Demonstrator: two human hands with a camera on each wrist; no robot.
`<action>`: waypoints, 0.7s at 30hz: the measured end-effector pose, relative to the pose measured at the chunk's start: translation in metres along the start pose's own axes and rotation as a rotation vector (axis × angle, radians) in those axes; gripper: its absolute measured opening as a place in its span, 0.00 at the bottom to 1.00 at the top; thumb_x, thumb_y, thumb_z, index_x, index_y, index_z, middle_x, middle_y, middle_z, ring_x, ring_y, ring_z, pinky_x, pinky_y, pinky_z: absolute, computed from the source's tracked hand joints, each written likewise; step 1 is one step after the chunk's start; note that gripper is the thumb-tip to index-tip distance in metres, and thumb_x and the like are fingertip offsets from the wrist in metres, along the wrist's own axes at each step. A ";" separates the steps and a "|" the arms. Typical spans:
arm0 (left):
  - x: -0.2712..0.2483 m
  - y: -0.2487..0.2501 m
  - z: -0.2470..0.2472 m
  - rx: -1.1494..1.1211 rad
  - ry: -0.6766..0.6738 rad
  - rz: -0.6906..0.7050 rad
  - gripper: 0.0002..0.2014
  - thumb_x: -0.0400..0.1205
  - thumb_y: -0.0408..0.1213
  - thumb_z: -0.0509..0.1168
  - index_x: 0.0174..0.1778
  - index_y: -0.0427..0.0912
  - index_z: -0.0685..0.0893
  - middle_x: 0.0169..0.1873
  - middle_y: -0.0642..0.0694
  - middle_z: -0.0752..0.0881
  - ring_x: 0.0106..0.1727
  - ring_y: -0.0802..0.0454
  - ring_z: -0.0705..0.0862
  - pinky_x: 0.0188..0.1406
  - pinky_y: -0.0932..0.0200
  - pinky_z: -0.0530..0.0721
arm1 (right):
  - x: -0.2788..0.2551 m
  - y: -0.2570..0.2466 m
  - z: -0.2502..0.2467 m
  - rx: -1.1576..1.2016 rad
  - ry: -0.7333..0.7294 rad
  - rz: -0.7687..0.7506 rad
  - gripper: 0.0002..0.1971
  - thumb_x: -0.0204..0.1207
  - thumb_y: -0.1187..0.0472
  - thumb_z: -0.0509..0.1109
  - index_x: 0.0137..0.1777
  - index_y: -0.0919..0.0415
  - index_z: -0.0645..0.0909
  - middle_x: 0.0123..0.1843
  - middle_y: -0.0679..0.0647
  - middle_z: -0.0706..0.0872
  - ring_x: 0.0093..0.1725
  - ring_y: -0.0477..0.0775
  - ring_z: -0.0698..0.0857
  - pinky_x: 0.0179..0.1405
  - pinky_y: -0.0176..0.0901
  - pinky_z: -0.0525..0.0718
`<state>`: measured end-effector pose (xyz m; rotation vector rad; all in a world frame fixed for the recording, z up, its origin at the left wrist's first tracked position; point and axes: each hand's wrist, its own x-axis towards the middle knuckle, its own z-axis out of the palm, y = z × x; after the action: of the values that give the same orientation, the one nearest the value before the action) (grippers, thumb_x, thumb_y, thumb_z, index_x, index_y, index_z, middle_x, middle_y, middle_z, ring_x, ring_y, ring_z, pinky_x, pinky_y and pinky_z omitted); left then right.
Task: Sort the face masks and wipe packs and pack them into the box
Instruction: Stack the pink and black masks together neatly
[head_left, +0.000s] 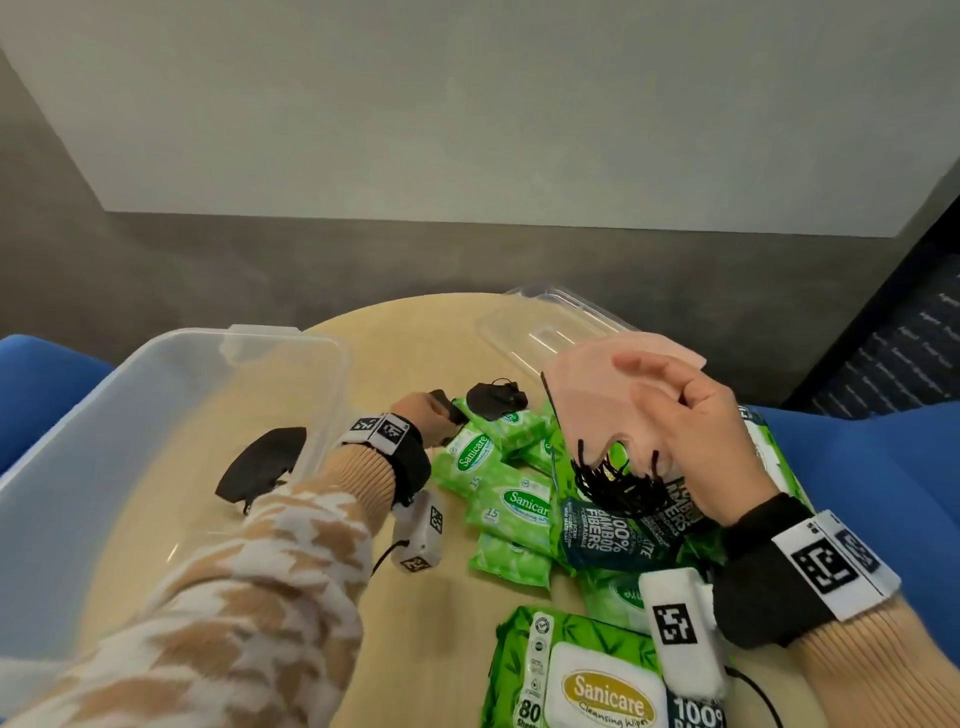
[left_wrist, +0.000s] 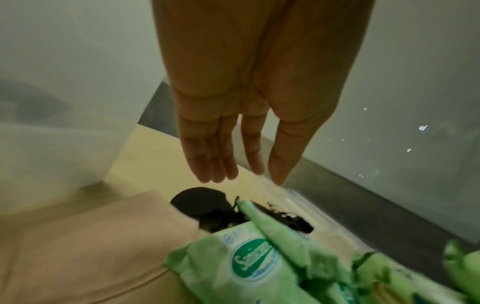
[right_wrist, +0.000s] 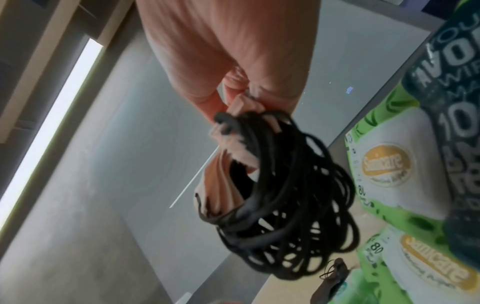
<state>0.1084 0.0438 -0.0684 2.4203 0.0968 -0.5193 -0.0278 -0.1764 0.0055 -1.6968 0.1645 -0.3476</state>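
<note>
While right hand (head_left: 691, 441) grips soft pink masks (head_left: 597, 400), black loops (right_wrist: 285, 195) dangle.

Box (head_left: 171, 415) left w/ mask (head_left: 262, 462) inside; wipe packs (head_left: 511, 499) right; lid (head_left: 550, 325) behind.

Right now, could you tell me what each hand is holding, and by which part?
The right hand grips a stack of peach-pink fabric face masks at one end, by the black ear loops. The left hand, fingers straight, holds nothing.
</note>
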 end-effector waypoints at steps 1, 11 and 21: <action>0.009 -0.002 0.003 0.039 0.013 -0.017 0.09 0.81 0.38 0.67 0.34 0.44 0.78 0.39 0.44 0.81 0.44 0.47 0.78 0.43 0.60 0.73 | 0.004 0.002 -0.001 0.002 0.009 0.010 0.16 0.81 0.71 0.62 0.51 0.49 0.84 0.55 0.52 0.87 0.20 0.39 0.76 0.14 0.30 0.71; 0.082 -0.001 0.050 0.142 0.045 -0.251 0.58 0.66 0.77 0.60 0.80 0.36 0.55 0.73 0.32 0.69 0.71 0.34 0.72 0.69 0.39 0.73 | 0.041 0.034 -0.001 0.024 0.066 0.105 0.16 0.81 0.70 0.63 0.51 0.48 0.86 0.55 0.47 0.87 0.34 0.52 0.78 0.20 0.32 0.75; 0.113 0.002 0.057 0.190 0.051 -0.255 0.36 0.79 0.65 0.56 0.71 0.37 0.74 0.68 0.35 0.73 0.68 0.36 0.73 0.69 0.46 0.72 | 0.052 0.052 -0.003 0.033 0.041 0.136 0.14 0.80 0.69 0.64 0.51 0.49 0.87 0.53 0.45 0.87 0.42 0.53 0.79 0.27 0.30 0.77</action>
<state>0.1931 0.0002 -0.1524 2.6239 0.3990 -0.6048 0.0246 -0.2030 -0.0378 -1.6370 0.3014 -0.2824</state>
